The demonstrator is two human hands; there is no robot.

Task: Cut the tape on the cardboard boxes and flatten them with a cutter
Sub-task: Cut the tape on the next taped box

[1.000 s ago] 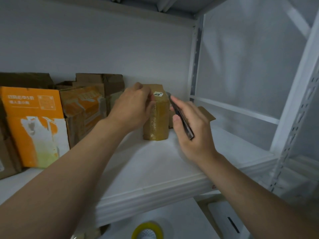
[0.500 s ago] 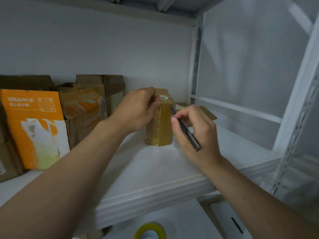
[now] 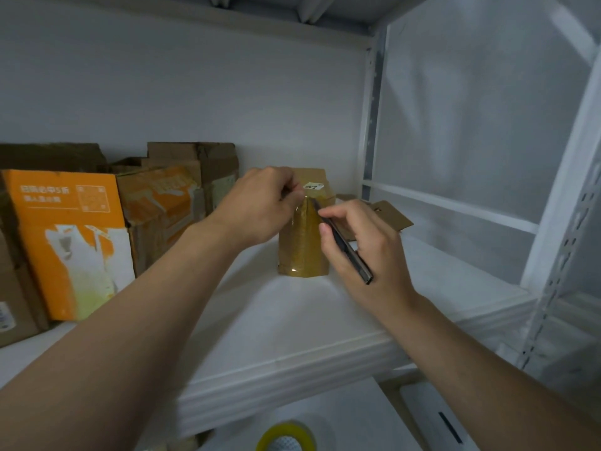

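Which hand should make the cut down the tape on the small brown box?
Right. The right hand already holds the slim black cutter, its tip at the top of the small tape-wrapped brown cardboard box. The left hand grips the box top, steadying it.

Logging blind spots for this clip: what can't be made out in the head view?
- Cutter blade tip: too small, against the small taped box.
- Box's left side: behind the left hand.
- Tape roll: cut off by bottom edge.
- Orange box print: too blurred.
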